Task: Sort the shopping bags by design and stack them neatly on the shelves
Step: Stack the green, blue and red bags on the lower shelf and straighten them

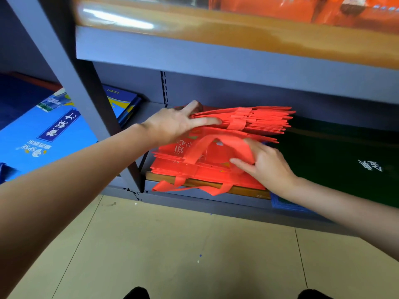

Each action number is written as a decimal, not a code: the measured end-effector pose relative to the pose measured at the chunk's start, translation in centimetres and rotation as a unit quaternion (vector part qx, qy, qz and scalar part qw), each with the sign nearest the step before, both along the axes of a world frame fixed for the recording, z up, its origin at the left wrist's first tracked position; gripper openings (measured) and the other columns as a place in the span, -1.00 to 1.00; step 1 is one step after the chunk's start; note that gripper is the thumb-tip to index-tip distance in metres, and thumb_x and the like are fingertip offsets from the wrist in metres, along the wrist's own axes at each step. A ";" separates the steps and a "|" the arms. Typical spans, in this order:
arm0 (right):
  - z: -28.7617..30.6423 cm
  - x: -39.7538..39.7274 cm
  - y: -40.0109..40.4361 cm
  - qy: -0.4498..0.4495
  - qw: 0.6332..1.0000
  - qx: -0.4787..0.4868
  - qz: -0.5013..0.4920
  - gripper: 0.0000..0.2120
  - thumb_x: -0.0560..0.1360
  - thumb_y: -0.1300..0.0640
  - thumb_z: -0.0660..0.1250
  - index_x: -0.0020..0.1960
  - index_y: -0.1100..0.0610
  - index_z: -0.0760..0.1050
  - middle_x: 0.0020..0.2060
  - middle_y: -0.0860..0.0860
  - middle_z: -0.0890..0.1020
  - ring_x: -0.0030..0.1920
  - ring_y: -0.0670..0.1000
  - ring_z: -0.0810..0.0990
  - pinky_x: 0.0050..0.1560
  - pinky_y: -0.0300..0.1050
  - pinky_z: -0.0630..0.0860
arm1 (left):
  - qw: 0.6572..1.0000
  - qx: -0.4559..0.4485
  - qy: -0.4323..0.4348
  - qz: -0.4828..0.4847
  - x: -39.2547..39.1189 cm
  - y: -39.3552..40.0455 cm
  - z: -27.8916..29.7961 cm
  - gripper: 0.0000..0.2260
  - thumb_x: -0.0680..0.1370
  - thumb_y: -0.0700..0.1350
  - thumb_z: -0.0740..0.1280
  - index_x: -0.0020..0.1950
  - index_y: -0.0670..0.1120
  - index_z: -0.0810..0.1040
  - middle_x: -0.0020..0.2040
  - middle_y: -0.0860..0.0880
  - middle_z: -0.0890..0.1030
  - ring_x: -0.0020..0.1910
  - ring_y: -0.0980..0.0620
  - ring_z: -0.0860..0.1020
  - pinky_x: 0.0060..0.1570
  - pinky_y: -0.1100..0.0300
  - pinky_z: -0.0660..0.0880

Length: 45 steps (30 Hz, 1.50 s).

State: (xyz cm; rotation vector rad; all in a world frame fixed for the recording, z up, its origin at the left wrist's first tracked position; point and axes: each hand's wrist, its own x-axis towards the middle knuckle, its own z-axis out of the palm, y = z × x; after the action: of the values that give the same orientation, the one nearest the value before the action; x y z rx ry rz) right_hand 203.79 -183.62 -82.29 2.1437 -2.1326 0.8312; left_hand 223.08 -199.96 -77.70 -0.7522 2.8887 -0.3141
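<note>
Risk first: red bag stack [216, 165] sits on the bottom shelf [194, 199] w/ its front edge past the shelf lip, two handle loops dangling over at 6 o'clock; if the lifted upper bundle [254, 119] gets dropped or shoved unevenly, the lower bags prob slide fwd onto the floor [172, 244]. Upper bundle is fanned at its 3 o'clock end, so edges could splay and the pile end up crooked, not neat. Loose handle [216, 145] on the top lower bag could snag when the bundle comes down. Grips: left hand [172, 124] mostly open, fingers spread, index laid along the bundle's left end, others reaching behind at 12 o'clock; looks like it's propping the bundle up, not a full clench. Right hand [265, 167] pinches/holds the handle strap at its 3 o'clock side, thumb under, fingers curled on it, prob tucking it flat. Stack rests on a brown flat board [248, 190]. Blue bags [49, 134] at 9 o'clock in next bay, dark green bags [345, 160] at 3 o'clock, orange items [302, 9] on upper shelf at 12.
</note>
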 end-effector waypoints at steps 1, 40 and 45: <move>0.4 0.2 0.0 -0.050 0.998 0.009 -0.029 -0.73 0.43 -0.02 0.42 0.00 0.13 0.50 -0.32 -0.01 0.56 -0.35 0.01 0.54 -0.29 -0.09 0.48 | 1.000 0.001 0.008 0.001 0.0 -0.1 0.3 -0.30 0.61 -0.23 0.12 0.43 0.40 -0.20 0.32 -0.10 0.14 -0.38 -0.01 0.34 -0.31 0.04 0.45; -2.3 -0.8 0.7 0.344 0.907 0.008 0.243 -0.79 0.44 0.12 0.33 0.05 0.15 0.57 0.08 0.07 0.58 0.09 0.13 0.55 0.11 0.08 0.49 | 0.973 -0.011 -0.147 -0.180 1.3 2.3 -5.9 -0.25 0.65 0.00 0.07 0.15 0.40 -0.62 0.49 -0.09 -0.02 0.38 -0.15 0.19 0.20 -0.03 0.45; -1.2 -1.7 0.6 0.234 0.948 -0.063 0.206 -0.76 0.48 0.20 0.26 0.14 0.18 0.42 0.08 0.15 0.51 0.07 0.18 0.46 0.05 0.12 0.43 | 0.979 -0.032 -0.109 -0.172 1.3 1.5 -3.8 -0.31 0.63 0.01 0.07 0.21 0.33 -0.55 0.41 -0.10 0.12 0.30 -0.13 0.30 0.06 0.02 0.52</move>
State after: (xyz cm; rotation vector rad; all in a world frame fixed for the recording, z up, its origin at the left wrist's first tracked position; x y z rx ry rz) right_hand 202.07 -182.99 -83.48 2.4405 -1.3972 0.3868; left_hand 224.41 -198.42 -81.49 -0.2036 2.7948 -0.4947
